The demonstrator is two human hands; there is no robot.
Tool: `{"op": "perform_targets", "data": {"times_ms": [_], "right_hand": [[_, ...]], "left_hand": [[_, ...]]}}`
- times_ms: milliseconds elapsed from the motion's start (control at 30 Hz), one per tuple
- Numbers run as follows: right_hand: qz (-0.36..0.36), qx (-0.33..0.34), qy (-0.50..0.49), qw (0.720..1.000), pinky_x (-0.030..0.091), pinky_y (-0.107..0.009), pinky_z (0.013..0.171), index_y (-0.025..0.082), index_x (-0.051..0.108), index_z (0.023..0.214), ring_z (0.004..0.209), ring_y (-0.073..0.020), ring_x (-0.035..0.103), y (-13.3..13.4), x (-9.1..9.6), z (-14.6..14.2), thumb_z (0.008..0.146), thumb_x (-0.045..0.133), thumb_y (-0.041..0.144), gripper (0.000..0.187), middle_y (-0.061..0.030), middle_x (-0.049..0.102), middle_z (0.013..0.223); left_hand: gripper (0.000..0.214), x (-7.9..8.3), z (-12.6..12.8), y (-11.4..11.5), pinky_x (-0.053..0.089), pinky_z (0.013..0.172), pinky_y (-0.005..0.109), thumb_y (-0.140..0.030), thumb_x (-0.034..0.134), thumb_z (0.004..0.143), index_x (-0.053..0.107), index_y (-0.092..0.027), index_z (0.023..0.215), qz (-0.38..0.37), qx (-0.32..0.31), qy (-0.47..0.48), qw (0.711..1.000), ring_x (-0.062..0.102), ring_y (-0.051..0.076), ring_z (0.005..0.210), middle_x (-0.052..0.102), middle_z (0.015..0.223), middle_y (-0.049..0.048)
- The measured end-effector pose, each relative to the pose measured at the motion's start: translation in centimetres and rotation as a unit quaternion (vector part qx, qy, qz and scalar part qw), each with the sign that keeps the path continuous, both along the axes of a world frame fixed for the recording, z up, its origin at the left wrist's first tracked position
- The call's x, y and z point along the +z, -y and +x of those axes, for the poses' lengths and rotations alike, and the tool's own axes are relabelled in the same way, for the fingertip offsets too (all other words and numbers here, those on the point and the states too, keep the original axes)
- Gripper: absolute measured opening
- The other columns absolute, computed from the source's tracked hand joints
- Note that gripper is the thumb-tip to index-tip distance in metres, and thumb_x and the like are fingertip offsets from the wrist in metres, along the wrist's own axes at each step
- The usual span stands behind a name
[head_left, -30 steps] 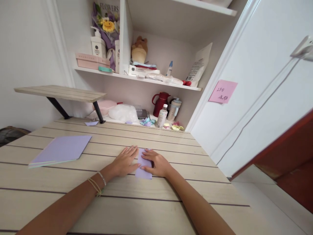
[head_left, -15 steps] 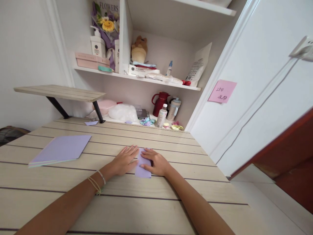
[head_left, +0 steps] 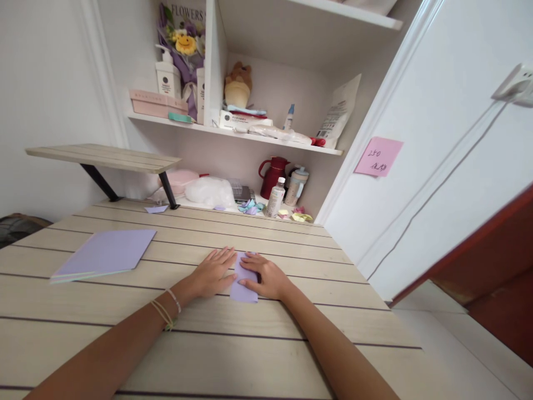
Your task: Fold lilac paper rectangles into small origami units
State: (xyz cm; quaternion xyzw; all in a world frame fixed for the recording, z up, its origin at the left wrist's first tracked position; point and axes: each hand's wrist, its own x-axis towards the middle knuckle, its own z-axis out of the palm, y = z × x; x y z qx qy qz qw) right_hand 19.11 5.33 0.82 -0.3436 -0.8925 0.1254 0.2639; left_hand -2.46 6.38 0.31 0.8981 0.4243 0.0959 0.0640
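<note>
A small folded lilac paper lies on the wooden desk in front of me. My left hand lies flat with fingers stretched out, pressing the paper's left side. My right hand rests on the paper's right side, fingers extended and pressed down on it. Neither hand grips anything. Thin bracelets circle my left wrist.
A stack of lilac paper sheets lies at the desk's left. A raised wooden shelf stands at the back left. Behind are a red jug, a bottle, paper scraps. A pink note sticks on the white door.
Both hands stay pressed on the lilac paper; my right hand has slid very slightly. Nothing else has moved.
</note>
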Motion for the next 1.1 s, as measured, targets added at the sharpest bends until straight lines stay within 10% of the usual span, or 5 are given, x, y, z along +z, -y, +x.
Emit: {"op": "perform_targets", "data": {"times_ms": [1100], "right_hand": [[-0.005,-0.004,0.009,1.000,0.031,-0.044,0.101,0.018,0.052,0.119,0.118,-0.0261,0.042,-0.17,-0.10,0.01,0.073,0.057,0.047,0.056,-0.0105,0.055,0.119]], "left_hand": [[0.059,-0.19,0.01,-0.12,0.010,0.105,0.038,-0.051,0.025,0.085,0.024,-0.021,0.136,0.007,-0.001,0.002,1.000,0.013,0.021,0.132,0.021,0.144,0.0067]]}}
